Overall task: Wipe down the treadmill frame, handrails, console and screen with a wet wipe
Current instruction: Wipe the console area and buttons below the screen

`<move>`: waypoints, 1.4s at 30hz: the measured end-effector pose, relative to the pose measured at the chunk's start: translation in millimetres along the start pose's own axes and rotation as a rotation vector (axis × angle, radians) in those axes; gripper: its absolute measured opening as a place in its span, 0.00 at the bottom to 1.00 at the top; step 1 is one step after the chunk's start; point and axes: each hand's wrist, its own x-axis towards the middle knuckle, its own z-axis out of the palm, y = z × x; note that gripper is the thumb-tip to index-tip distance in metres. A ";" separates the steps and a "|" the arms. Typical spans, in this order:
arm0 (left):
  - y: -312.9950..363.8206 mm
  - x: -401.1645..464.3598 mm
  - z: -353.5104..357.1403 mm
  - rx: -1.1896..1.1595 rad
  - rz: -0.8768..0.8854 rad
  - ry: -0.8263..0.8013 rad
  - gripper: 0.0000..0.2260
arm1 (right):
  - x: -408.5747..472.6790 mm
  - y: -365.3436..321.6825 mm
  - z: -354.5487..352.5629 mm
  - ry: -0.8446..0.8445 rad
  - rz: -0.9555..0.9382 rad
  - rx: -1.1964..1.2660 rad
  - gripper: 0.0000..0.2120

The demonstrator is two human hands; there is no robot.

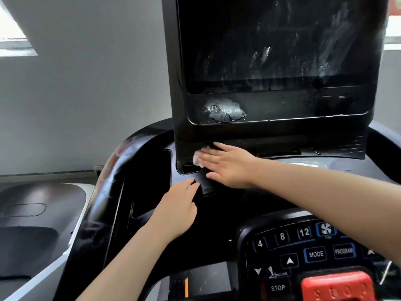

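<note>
Stop key (337,286), red, nearest; keypad (303,253) beside it, marked STOP, MODE, PROGRAM. Left hand (175,211): fingers straight, loosely spread, tips resting on black console (227,205), holding nothing. Right hand (227,164): fingers straight, flat, pressing white wipe (198,160) against lower edge of screen housing. Screen (271,40), farthest: dark, streaked; foam patch (223,110) below it.

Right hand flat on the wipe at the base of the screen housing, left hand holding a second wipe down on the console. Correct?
Not quite. In the head view the left hand holds no wipe; it is empty, its fingers resting on the black console. The rest stands: the right hand lies flat on the wipe at the base of the screen housing.
</note>
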 end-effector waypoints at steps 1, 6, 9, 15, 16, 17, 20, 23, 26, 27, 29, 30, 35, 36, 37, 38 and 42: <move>0.3 -1.2 -0.4 -0.001 0.003 -0.012 0.25 | 14.6 -3.4 -3.8 0.022 -0.053 -0.066 0.27; -2.7 -1.0 -0.9 0.018 0.010 -0.030 0.28 | 57.4 -15.8 -15.9 0.072 -0.150 -0.321 0.28; -4.0 -0.7 -1.3 0.014 0.020 -0.031 0.28 | 40.0 3.2 -6.3 0.091 -0.168 -0.375 0.30; -6.6 -2.0 -0.8 -0.010 0.011 -0.036 0.28 | -27.3 70.4 14.5 -0.050 -0.074 -0.324 0.33; -5.8 -2.1 -1.0 -0.015 0.008 -0.034 0.28 | -25.5 71.4 17.0 -0.067 -0.079 -0.320 0.34; -5.0 -2.1 -1.0 -0.020 0.002 -0.032 0.28 | -20.4 67.6 17.6 -0.046 -0.092 -0.305 0.33; -3.8 -1.8 1.1 -0.023 -0.008 -0.026 0.28 | 8.2 39.3 15.4 0.078 -0.113 -0.238 0.32; -3.4 -1.3 2.7 -0.022 -0.002 -0.025 0.29 | 32.5 11.8 9.8 0.152 -0.086 -0.220 0.36; -1.4 -1.7 2.6 -0.051 -0.002 -0.005 0.29 | 37.5 -5.5 4.7 0.118 -0.094 -0.110 0.31; -1.2 -2.7 3.0 -0.052 -0.003 0.003 0.29 | 32.5 -7.8 5.0 0.097 -0.121 -0.080 0.29; -2.2 -5.5 5.1 -0.050 -0.021 0.015 0.29 | 13.9 -4.8 9.6 0.048 -0.164 -0.008 0.26; -2.2 -6.9 6.6 -0.053 -0.032 0.021 0.29 | 0.7 1.2 12.6 0.032 -0.160 0.041 0.26; 7.7 -12.3 11.2 -0.062 -0.049 0.070 0.29 | -88.8 52.5 29.4 -0.034 -0.106 0.199 0.36; 10.5 -13.2 12.6 -0.070 -0.047 0.088 0.29 | -105.4 59.4 32.4 -0.061 -0.099 0.220 0.36; 13.0 -13.8 14.9 -0.072 -0.049 0.104 0.29 | -117.8 64.5 35.3 -0.085 -0.098 0.233 0.36; 15.3 -14.4 17.3 -0.068 -0.053 0.119 0.28 | -123.8 66.4 37.1 -0.104 -0.106 0.238 0.36; 21.1 -13.2 26.1 -0.043 -0.073 0.166 0.29 | -95.6 46.6 32.6 -0.086 -0.218 0.276 0.34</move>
